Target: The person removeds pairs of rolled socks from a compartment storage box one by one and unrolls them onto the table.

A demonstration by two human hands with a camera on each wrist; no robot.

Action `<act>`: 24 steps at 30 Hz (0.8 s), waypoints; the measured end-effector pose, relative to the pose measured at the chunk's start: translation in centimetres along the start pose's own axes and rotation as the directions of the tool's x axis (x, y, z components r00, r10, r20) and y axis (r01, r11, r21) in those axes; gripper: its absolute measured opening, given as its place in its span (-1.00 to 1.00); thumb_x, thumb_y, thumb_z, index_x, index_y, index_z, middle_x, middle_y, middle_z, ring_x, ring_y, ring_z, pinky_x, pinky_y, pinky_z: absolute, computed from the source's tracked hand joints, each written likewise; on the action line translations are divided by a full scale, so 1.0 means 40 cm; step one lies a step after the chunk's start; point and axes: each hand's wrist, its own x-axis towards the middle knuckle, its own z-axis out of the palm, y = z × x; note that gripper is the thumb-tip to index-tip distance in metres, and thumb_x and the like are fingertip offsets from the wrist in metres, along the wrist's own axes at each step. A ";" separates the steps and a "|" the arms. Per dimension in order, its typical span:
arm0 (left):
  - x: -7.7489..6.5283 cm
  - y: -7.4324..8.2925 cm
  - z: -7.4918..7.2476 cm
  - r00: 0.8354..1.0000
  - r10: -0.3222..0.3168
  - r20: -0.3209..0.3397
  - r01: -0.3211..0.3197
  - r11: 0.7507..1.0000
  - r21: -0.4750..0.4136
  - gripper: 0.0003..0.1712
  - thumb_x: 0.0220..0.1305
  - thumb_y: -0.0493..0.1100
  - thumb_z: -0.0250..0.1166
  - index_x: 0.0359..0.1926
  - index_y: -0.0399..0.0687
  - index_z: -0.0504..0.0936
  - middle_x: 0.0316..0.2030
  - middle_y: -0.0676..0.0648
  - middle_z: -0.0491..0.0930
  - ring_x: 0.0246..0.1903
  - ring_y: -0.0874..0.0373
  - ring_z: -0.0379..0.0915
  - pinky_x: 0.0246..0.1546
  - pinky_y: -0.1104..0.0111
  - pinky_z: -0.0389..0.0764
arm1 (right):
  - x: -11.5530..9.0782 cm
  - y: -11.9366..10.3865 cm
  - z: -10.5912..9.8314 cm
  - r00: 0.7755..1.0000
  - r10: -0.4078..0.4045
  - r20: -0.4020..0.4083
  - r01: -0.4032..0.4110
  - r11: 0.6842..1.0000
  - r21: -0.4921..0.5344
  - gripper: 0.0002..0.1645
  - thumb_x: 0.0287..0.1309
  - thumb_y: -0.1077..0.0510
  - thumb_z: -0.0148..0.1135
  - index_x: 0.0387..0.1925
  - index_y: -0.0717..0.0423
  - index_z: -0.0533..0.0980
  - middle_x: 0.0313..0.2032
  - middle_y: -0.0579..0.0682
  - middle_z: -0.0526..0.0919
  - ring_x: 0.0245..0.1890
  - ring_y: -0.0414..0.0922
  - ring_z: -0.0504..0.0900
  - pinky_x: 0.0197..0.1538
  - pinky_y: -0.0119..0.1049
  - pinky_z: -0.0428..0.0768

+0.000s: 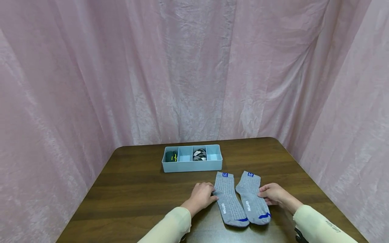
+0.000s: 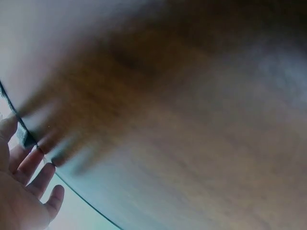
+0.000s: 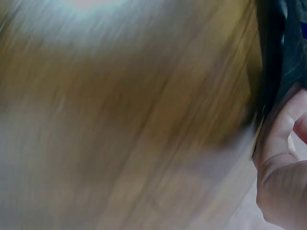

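Two grey ribbed socks with blue toe stripes lie side by side on the table, cuffs pointing away. My left hand (image 1: 201,196) is at the outer edge of the left sock (image 1: 229,200), with fingers loosely extended and thumb close to the fabric. In the left wrist view the left hand (image 2: 29,187) shows spread fingers beside a small piece of sock (image 2: 24,135). My right hand (image 1: 276,194) pinches the outer edge of the right sock (image 1: 253,199), thumb on top. The right wrist view catches this hand (image 3: 283,163) at the dark-looking sock edge (image 3: 293,57).
A light blue divided box (image 1: 192,166) stands beyond the socks. Its far-left compartment holds a dark green rolled sock (image 1: 171,156); the third holds a black-and-white patterned one (image 1: 199,154). Pink curtains (image 1: 194,71) hang behind the wooden table (image 1: 130,189).
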 end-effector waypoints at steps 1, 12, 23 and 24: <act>0.001 0.000 -0.001 1.000 0.001 0.001 -0.001 1.000 0.002 -0.68 0.22 0.10 0.40 -0.17 0.00 0.78 -0.07 0.04 0.67 -0.04 0.12 0.56 -0.05 0.20 0.47 | -0.004 -0.001 -0.005 1.000 -0.015 -0.010 0.014 0.998 -0.057 -0.78 0.16 0.38 0.29 -0.16 0.45 0.52 -0.49 -0.03 0.55 -0.56 -0.16 0.53 -0.46 -0.31 0.60; 0.014 -0.005 -0.016 1.000 0.010 0.005 -0.010 1.000 0.013 -0.64 0.24 0.13 0.38 -0.14 -0.02 0.77 0.00 -0.02 0.65 0.01 0.08 0.55 -0.02 0.18 0.46 | -0.018 -0.020 0.004 0.840 -0.520 0.156 0.448 0.501 -0.741 -0.41 0.10 -0.09 0.44 0.05 0.21 0.61 0.06 0.26 0.59 0.05 0.24 0.58 0.02 0.19 0.53; 0.004 0.007 -0.009 0.994 0.030 0.103 -0.029 1.000 -0.004 -0.32 0.13 0.32 0.39 0.10 -0.05 0.68 0.16 0.05 0.57 0.20 0.15 0.42 0.11 0.19 0.42 | -0.020 0.007 0.009 0.803 -0.405 0.438 0.596 0.528 -0.605 -0.13 0.19 -0.28 0.29 0.32 0.23 0.43 0.34 0.30 0.35 0.30 0.34 0.33 0.19 0.31 0.33; 0.004 0.008 -0.006 0.995 0.029 0.099 -0.029 1.000 0.001 -0.32 0.13 0.32 0.39 0.09 -0.05 0.68 0.16 0.05 0.58 0.20 0.15 0.42 0.11 0.19 0.42 | -0.022 0.008 0.008 0.804 -0.400 0.439 0.594 0.534 -0.602 -0.13 0.19 -0.29 0.28 0.32 0.22 0.42 0.35 0.29 0.34 0.30 0.33 0.32 0.19 0.31 0.33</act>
